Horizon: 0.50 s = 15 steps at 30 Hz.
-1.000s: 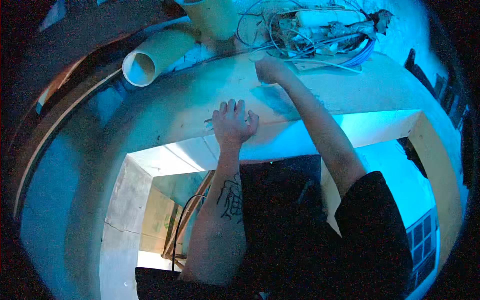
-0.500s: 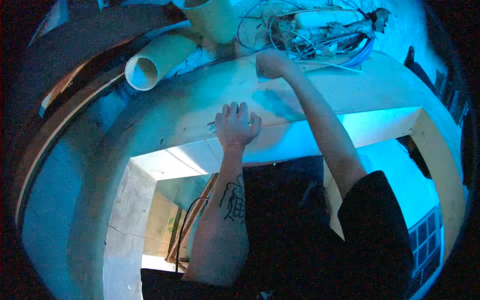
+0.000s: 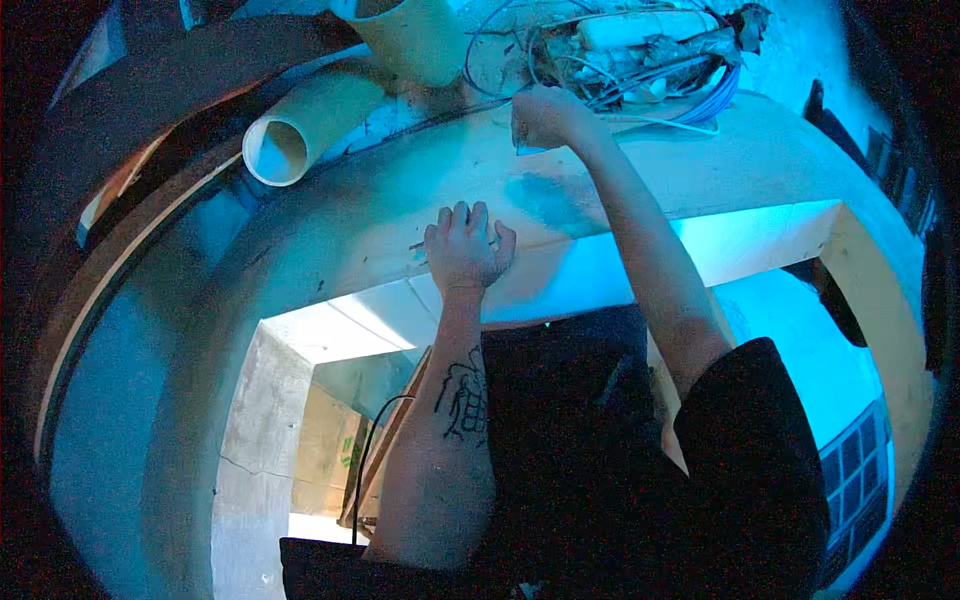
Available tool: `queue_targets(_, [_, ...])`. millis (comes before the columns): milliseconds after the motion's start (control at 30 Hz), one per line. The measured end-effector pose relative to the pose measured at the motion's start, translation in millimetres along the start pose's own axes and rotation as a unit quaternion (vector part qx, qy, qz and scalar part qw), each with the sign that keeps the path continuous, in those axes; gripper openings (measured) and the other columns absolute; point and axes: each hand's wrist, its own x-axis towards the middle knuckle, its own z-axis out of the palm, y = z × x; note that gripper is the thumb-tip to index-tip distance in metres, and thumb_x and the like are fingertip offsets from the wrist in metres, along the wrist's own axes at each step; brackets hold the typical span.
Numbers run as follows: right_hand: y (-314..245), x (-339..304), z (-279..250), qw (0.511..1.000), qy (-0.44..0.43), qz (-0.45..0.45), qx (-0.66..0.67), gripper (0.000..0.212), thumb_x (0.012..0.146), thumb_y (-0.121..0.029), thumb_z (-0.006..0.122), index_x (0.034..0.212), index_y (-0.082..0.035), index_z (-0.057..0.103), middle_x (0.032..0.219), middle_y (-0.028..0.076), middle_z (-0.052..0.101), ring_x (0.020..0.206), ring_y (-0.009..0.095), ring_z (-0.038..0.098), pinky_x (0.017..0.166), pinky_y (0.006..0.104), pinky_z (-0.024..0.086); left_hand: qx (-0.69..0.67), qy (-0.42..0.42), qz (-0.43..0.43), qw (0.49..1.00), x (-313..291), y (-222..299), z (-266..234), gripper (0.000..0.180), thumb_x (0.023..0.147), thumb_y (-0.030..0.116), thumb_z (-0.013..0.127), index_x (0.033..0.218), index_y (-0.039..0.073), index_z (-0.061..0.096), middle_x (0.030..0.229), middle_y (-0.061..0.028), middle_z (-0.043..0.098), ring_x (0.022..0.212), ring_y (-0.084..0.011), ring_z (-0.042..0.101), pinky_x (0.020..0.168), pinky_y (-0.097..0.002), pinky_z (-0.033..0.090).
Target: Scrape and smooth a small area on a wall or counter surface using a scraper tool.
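My left hand rests against the painted wall just above an opening, fingers apart and slightly bent, thumb out to the right. A thin dark mark or sliver shows beside its index side; I cannot tell which. Higher and to the right, my right hand is closed at the wall, wrist bent. A pale, straight-edged piece seems to show at its left side, but the fingers hide what they hold. A dark smudge marks the wall below that hand. Close behind it lies a bundle of cables.
Two pale plastic pipes, one with an open end facing me and one beyond it, lie at the upper left. Dark curved boards run down the left. A window grille is at the lower right. A black cable hangs below.
The whole view has shifted slightly. Both hands stay at nearly the same places on the wall, the left still spread and the right still closed.
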Motion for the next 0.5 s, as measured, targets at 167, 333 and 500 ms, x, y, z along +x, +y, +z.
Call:
queue_targets(167, [44,16,100,0.992,0.118,0.006,-0.045,0.013,0.067,-0.015,0.057,0.072,-0.004,0.062,0.076,0.017,0.061,0.073,0.031,0.061,0.063,0.0429,0.048,-0.022,-0.016,0.005,1.000,11,19,2,0.019,0.066,0.027,0.052,0.069,0.008,0.051,0.068,-0.0078,0.049,0.067,-0.0258,0.051,0.053,-0.0399,0.039])
queue_targets(333, [28,21,43,0.997,0.066,0.034,0.008,0.013,0.067,-0.016,0.058,0.070,-0.004,0.062,0.076,0.017,0.061,0.072,0.030,0.061,0.062,0.0430,0.048,-0.006,-0.023,-0.012,1.000,6,11,-1,0.017,0.067,0.026,0.053,0.067,0.009,0.048,0.065,-0.0080,0.048,0.066,-0.0267,0.051,0.053,-0.0408,0.040])
queue_targets(500, [31,6,84,0.996,0.063,0.018,-0.062,0.010,0.064,-0.015,0.060,0.070,-0.007,0.061,0.074,0.015,0.062,0.068,0.031,0.061,0.058,0.0419,0.049,-0.036,-0.019,-0.003,0.999,11,19,0,0.018,0.069,0.026,0.051,0.066,0.009,0.048,0.066,-0.0082,0.048,0.067,-0.0265,0.051,0.054,-0.0404,0.039])
